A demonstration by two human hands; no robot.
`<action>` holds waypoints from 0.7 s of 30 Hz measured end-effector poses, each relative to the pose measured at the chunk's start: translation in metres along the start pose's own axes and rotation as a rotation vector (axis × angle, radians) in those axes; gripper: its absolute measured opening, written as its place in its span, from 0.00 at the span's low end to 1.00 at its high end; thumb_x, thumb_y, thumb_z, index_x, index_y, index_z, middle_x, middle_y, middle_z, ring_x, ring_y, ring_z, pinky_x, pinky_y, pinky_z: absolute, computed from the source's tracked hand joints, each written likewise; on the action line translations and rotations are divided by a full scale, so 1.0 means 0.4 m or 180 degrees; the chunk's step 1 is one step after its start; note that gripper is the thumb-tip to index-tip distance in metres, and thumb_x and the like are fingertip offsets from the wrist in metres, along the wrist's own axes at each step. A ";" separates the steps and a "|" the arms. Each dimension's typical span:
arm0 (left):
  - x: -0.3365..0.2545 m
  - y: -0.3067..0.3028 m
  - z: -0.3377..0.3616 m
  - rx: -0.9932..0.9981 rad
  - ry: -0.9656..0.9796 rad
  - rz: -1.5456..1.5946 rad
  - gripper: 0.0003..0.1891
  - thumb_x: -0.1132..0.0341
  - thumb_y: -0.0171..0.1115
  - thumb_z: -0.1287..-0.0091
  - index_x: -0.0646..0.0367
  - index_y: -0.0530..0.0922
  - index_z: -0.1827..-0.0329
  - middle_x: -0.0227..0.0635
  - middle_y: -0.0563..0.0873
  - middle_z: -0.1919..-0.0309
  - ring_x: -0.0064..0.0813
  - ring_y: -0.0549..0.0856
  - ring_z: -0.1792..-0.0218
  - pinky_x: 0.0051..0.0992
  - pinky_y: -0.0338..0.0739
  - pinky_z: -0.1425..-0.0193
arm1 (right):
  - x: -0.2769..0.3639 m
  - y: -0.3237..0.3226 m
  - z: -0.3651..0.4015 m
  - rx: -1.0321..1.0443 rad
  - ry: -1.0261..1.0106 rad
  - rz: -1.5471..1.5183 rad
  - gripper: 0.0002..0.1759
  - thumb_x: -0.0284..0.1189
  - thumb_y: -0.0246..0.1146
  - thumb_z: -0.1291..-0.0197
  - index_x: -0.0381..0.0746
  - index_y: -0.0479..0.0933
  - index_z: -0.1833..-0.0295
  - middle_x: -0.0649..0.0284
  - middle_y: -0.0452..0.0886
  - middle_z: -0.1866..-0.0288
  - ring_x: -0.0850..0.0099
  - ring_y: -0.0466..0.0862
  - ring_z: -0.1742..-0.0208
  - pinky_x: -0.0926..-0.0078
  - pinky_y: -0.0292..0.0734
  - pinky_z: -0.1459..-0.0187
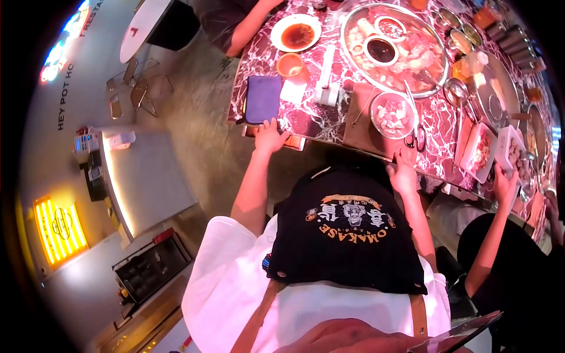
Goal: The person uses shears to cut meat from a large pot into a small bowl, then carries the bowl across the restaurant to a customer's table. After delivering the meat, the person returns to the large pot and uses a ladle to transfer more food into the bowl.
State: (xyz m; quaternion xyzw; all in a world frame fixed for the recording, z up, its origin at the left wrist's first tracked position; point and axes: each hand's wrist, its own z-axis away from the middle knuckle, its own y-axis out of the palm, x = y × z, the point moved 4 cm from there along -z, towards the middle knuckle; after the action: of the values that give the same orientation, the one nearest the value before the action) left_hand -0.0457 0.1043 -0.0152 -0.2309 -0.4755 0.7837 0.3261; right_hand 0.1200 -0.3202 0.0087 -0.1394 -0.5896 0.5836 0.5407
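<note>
My left hand (pixel 271 137) rests at the table's front edge with fingers apart, just below a dark blue notebook-like pouch (pixel 263 100). A shallow drawer-like tray (pixel 294 143) sticks out beneath the edge beside it. At the same edge further right, my right hand (pixel 404 170) lies with fingers stretched toward the black-handled scissors (pixel 415 140); it does not appear to grip them. Above the scissors stands a bowl of pale and pink food pieces (pixel 392 115). I wear a black printed apron (pixel 347 229).
A large round metal pan of food (pixel 362 70) holds two sauce bowls. Nearby are a plate with brown sauce (pixel 297 35), an orange cup (pixel 291 66) and a ladle (pixel 456 91). At right, another person's hand (pixel 505 185) touches a white food tray (pixel 511 147). Another person's arm (pixel 250 26) is opposite.
</note>
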 end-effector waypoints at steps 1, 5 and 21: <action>-0.001 0.003 0.007 0.0012 -0.0047 0.0025 0.47 0.39 0.59 0.37 0.63 0.57 0.23 0.61 0.59 0.26 0.56 0.63 0.26 0.43 0.65 0.27 | -0.003 0.009 -0.002 0.0080 0.0026 0.0184 0.30 0.32 0.66 0.42 0.34 0.72 0.34 0.43 0.67 0.28 0.49 0.65 0.26 0.61 0.63 0.28; -0.015 -0.014 0.017 -0.0231 -0.0150 0.0038 0.42 0.42 0.61 0.37 0.60 0.64 0.27 0.56 0.70 0.31 0.53 0.71 0.31 0.44 0.68 0.30 | -0.005 0.005 -0.013 0.0322 0.0220 0.0030 0.31 0.34 0.66 0.41 0.35 0.72 0.33 0.46 0.64 0.25 0.51 0.62 0.24 0.62 0.62 0.27; -0.226 -0.001 -0.165 -0.0631 0.0512 0.0693 0.37 0.46 0.52 0.30 0.67 0.63 0.27 0.54 0.61 0.25 0.56 0.57 0.24 0.43 0.59 0.23 | 0.008 -0.010 -0.016 0.0735 0.0671 -0.0154 0.34 0.39 0.66 0.40 0.37 0.69 0.30 0.49 0.65 0.25 0.56 0.65 0.24 0.66 0.60 0.26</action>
State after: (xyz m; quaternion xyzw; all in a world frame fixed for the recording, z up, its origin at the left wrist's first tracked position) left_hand 0.0601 0.0776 -0.0394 -0.3742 -0.4951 0.7426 0.2519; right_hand 0.1260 -0.3153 0.0119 -0.1224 -0.4617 0.6165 0.6259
